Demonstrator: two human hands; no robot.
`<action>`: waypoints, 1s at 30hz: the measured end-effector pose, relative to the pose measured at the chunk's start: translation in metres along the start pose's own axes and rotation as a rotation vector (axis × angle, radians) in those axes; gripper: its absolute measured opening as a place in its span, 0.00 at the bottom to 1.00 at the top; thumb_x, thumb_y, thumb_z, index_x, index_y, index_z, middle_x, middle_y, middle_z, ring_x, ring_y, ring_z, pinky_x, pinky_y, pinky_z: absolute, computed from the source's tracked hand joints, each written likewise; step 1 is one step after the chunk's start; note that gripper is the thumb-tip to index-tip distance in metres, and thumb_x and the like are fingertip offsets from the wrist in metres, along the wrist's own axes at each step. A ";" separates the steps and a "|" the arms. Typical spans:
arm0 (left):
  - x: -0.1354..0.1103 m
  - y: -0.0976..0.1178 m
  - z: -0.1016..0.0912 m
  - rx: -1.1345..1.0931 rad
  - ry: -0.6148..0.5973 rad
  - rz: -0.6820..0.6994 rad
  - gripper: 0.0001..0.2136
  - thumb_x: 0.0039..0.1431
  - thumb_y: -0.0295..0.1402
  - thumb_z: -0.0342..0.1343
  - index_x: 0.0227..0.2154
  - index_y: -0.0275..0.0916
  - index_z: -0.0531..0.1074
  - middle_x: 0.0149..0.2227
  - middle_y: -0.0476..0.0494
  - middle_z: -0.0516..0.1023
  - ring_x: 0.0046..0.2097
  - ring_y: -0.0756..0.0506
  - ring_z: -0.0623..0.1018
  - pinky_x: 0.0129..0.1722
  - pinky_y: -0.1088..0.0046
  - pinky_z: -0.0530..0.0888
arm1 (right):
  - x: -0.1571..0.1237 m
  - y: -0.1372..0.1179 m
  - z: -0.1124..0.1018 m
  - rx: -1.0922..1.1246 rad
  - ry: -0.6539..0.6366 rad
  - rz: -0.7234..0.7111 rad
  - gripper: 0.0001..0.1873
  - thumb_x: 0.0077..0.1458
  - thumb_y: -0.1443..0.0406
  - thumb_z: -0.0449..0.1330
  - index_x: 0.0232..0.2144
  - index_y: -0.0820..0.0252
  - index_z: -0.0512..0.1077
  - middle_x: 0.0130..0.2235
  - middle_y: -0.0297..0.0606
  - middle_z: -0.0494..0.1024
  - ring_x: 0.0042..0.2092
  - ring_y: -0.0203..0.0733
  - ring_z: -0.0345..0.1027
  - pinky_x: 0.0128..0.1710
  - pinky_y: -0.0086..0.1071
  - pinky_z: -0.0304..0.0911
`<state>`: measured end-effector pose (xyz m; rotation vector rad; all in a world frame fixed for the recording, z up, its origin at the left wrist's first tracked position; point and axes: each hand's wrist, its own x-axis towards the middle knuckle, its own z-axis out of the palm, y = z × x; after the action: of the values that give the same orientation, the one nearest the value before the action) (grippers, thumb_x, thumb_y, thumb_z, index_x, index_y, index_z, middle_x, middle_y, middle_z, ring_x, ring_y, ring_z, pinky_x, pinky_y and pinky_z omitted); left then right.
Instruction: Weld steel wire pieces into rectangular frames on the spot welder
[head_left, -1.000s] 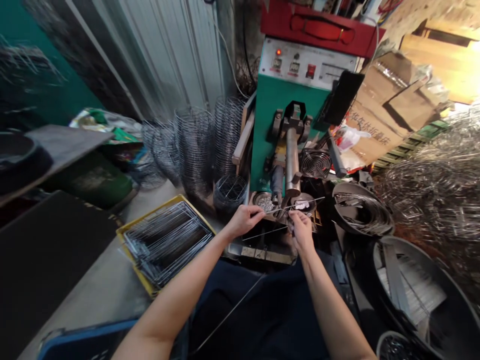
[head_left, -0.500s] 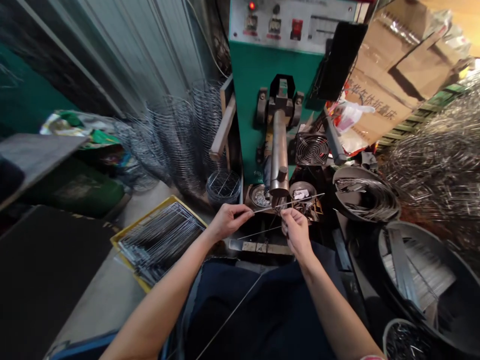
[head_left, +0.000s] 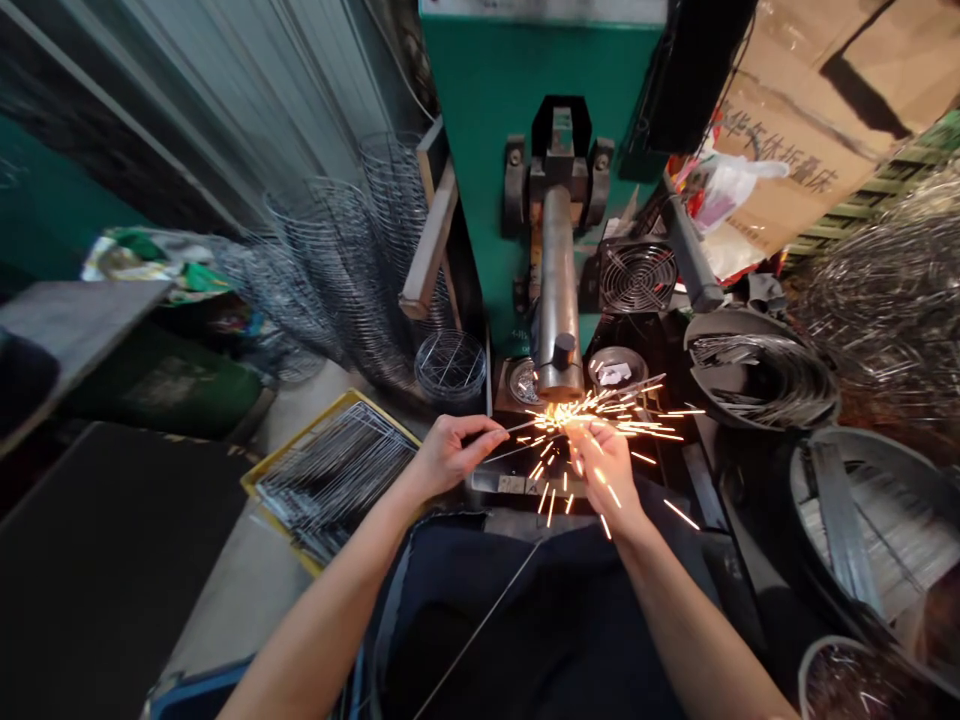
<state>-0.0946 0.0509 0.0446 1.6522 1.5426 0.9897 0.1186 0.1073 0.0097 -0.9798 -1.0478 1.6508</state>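
My left hand (head_left: 459, 452) is closed, pinching a thin metal wire (head_left: 520, 427) between thumb and fingertips. The wire runs right, under the end of the steel cylinder (head_left: 558, 300) on a green welding machine (head_left: 480, 120). Bright sparks (head_left: 559, 412) burst at that spot and spray mostly right and down. My right hand (head_left: 606, 468) is closed right beside the glow, fingertips pressed together; sparks hide what they grip. A second thin rod (head_left: 507, 454) lies lower, between the hands.
Left of my hands stands a yellow crate (head_left: 262, 490) of wire frames. Wire coils (head_left: 330, 270) stack behind it. On the right are a bowl of metal strips (head_left: 750, 375) and a large basin (head_left: 832, 440). A small fan (head_left: 637, 277) sits by the machine.
Sparks have burst out under the cylinder where none showed before. Both hands keep nearly the same hold on either side of it. My view has tipped downward and closer.
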 end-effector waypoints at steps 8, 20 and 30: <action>-0.002 -0.012 0.004 -0.151 0.000 0.002 0.15 0.60 0.41 0.56 0.35 0.34 0.80 0.30 0.44 0.80 0.32 0.48 0.75 0.34 0.75 0.70 | -0.045 0.011 -0.030 -0.284 -0.083 0.054 0.22 0.56 0.49 0.61 0.23 0.60 0.68 0.17 0.26 0.59 0.19 0.29 0.47 0.19 0.25 0.42; -0.157 -0.058 -0.018 0.218 0.367 -0.086 0.07 0.58 0.34 0.57 0.34 0.41 0.80 0.32 0.43 0.82 0.35 0.45 0.79 0.37 0.73 0.71 | -0.161 0.077 -0.044 -1.011 -0.813 0.137 0.11 0.59 0.61 0.53 0.34 0.58 0.73 0.36 0.39 0.78 0.39 0.45 0.71 0.41 0.32 0.62; -0.258 -0.204 -0.090 -0.385 1.463 -0.685 0.18 0.65 0.44 0.51 0.45 0.33 0.71 0.35 0.45 0.76 0.30 0.49 0.75 0.29 0.72 0.73 | -0.153 0.104 -0.054 -1.208 -0.897 0.120 0.17 0.61 0.56 0.49 0.42 0.55 0.74 0.45 0.44 0.78 0.47 0.50 0.73 0.50 0.37 0.64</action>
<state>-0.2783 -0.1911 -0.1095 -0.1692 2.2376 2.0147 0.1802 -0.0501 -0.0832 -0.9751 -2.8181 1.4780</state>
